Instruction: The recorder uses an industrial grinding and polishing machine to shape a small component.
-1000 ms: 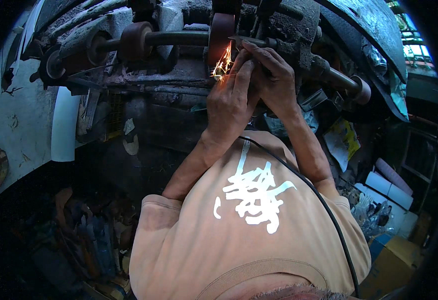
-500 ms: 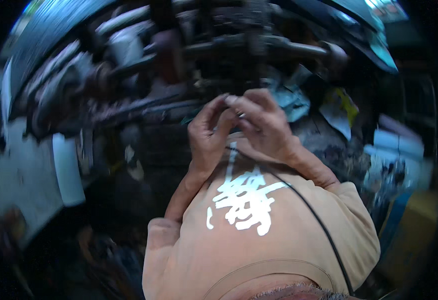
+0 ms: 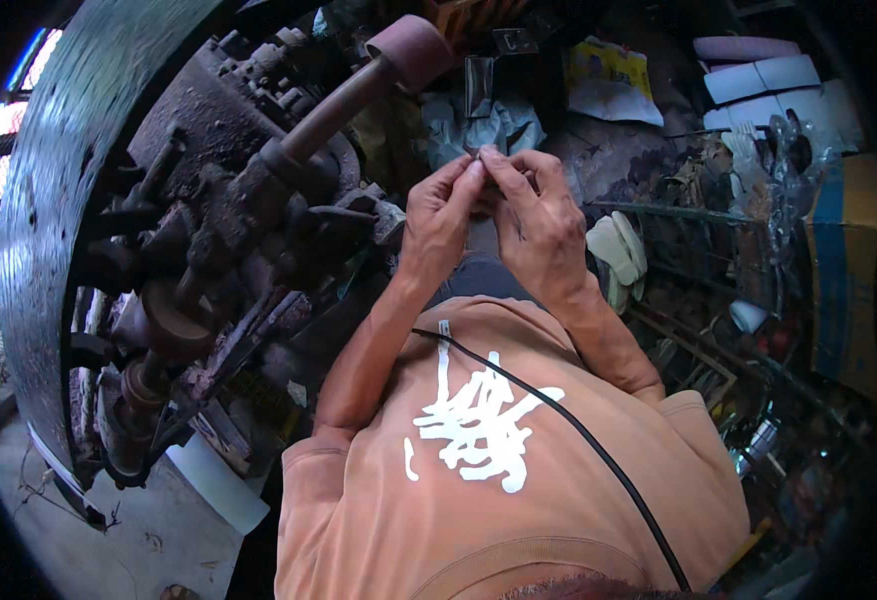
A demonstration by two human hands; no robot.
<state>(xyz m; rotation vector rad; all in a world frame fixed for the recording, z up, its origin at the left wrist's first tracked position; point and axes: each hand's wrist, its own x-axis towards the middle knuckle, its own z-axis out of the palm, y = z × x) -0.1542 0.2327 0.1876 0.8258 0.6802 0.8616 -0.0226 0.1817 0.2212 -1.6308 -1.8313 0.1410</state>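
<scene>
In front of my chest, my left hand [image 3: 436, 217] and my right hand [image 3: 540, 222] meet, fingertips touching. Both are closed in a pinch. Whatever lies between the fingers is too small or too hidden to make out. Just beyond the fingertips sits a crumpled pale blue-green plastic bag [image 3: 503, 128] with a shiny metal piece [image 3: 479, 88] at its far side. To the left of my left hand stands a dark, rusty machine [image 3: 223, 190] with a shaft ending in a reddish cylinder [image 3: 413, 52].
A big curved metal rim [image 3: 43, 250] bounds the left. Ahead right lie a yellow and white packet [image 3: 610, 82] and white rolls or blocks [image 3: 761, 78]. Pale gloves [image 3: 616, 255] hang right of my right hand. A cardboard box [image 3: 848, 290] stands far right. A black cable [image 3: 598, 440] crosses my shirt.
The view has swung to the right, so the machine now sits further left and the packet and bag lie ahead. My hands stay pinched together at chest height.
</scene>
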